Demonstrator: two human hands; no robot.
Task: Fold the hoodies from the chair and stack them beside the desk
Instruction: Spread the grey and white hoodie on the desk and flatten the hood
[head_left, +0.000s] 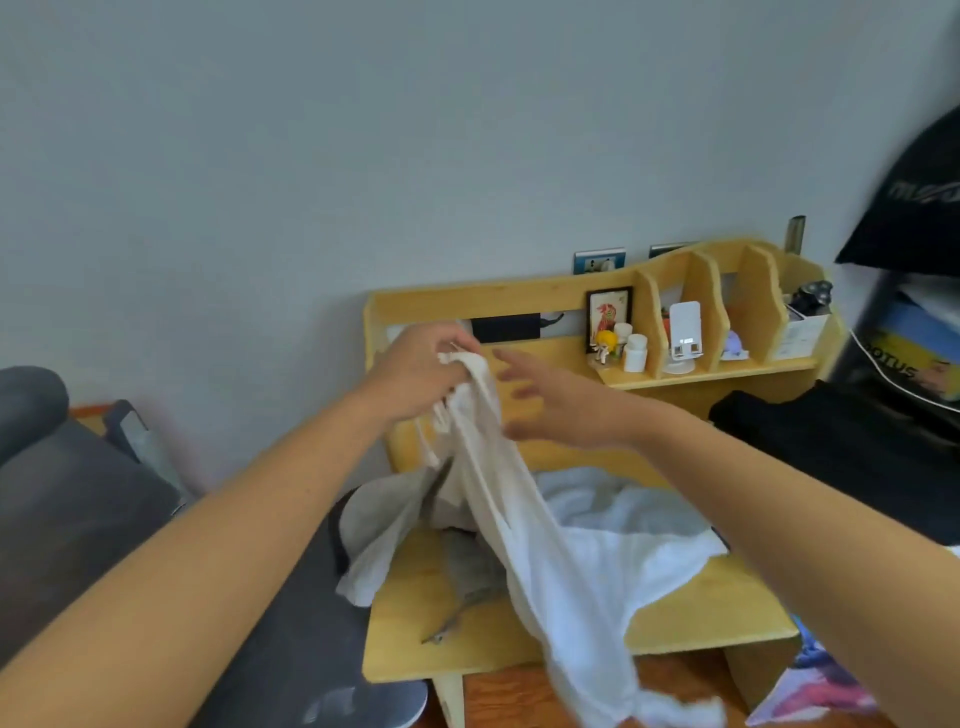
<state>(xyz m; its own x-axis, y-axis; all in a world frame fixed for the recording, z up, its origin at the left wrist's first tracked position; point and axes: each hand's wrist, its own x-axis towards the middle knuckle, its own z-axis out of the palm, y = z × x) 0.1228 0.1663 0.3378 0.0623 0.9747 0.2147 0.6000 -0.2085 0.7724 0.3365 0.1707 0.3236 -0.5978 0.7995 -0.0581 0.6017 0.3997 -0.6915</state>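
Over the near edge of the desk (415, 644), your left hand (415, 379) bunches a white hoodie (545, 561) by its top while your right hand (561, 410) reaches in, fingers spread and empty. Folding has barely begun; dark clothes (831, 441) wait at right.

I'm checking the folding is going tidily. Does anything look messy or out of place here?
Yes. The white hoodie is unfolded, bunched in the left hand and trailing off the desk's front edge. The right hand is open beside it.
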